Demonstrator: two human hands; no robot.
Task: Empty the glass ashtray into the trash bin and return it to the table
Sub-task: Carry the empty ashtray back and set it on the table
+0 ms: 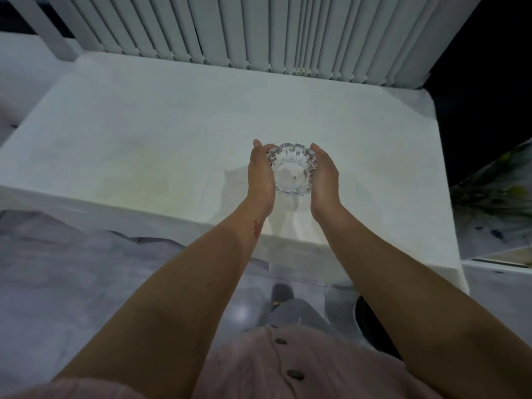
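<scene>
A clear glass ashtray (292, 169) with a scalloped rim is cupped between both hands above the white table (144, 145), near its front edge. My left hand (260, 172) presses against its left side and my right hand (324, 174) against its right side. The bowl looks nearly bare, with only a few tiny dark specks inside. I cannot tell whether the ashtray rests on the tabletop or hovers just over it. No trash bin is in view.
Vertical white blinds (288, 33) hang behind the table. A patterned surface with greenery (498, 203) stands at the right. Grey bedding (72, 269) lies at the left. A dark round object (371, 326) sits on the floor under my right forearm.
</scene>
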